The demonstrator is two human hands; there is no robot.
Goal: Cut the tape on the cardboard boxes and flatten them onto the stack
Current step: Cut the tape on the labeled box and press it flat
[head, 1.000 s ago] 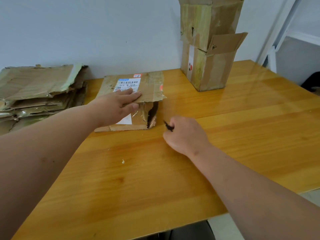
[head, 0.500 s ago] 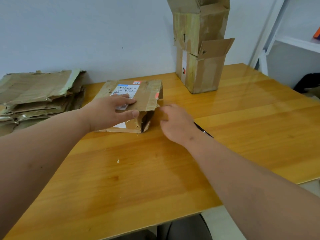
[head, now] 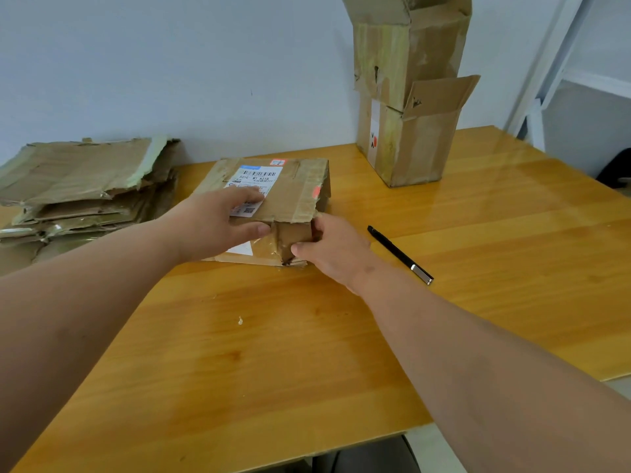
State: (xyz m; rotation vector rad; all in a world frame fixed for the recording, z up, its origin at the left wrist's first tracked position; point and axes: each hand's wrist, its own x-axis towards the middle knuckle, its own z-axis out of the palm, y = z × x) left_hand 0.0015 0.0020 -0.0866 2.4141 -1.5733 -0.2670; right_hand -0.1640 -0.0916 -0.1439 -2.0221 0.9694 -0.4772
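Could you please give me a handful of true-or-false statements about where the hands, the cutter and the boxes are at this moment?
1. The slim black cutter with a silver end lies on the glossy wooden table, in neither hand. True.
2. The left hand rests on the flat brown cardboard box with a white barcode label. True.
3. The right hand is lifted clear of that box. False: it grips the box's torn near corner.
4. The pile of flattened cardboard sits right of the box. False: it sits left.
5. Two tall open cardboard boxes stand stacked by the wall. True.
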